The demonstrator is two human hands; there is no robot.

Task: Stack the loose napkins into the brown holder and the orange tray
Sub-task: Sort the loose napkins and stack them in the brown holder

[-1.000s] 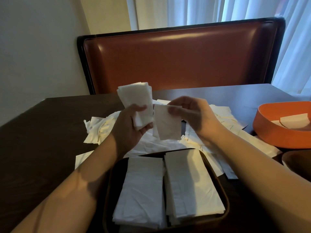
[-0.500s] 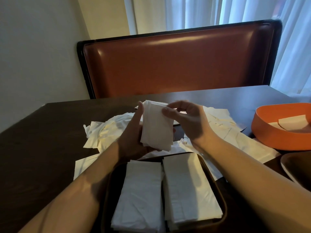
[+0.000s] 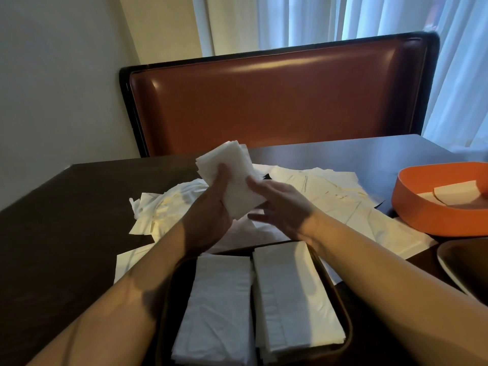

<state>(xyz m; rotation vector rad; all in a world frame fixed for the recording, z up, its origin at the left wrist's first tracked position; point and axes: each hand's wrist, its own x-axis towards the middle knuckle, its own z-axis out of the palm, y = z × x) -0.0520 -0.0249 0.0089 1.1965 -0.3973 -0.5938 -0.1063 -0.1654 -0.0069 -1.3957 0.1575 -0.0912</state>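
Observation:
My left hand (image 3: 211, 210) grips a small stack of white folded napkins (image 3: 232, 170), thumb across its front, above the middle of the table. My right hand (image 3: 282, 207) lies against the stack's right edge with fingers stretched out. Loose napkins (image 3: 317, 191) are scattered over the dark table behind my hands. The brown holder (image 3: 340, 302) sits in front of me with two neat napkin piles side by side in it. The orange tray (image 3: 433, 215) stands at the right with a few napkins inside.
A dark bowl or dish (image 3: 464, 270) shows at the right edge, below the orange tray. A brown leather bench back (image 3: 277, 101) rises behind the table. More loose napkins (image 3: 158, 210) lie to the left of my hands.
The single napkin from my right hand has joined the stack in my left hand. The stack is now tilted up, and my right fingers have straightened against its edge.

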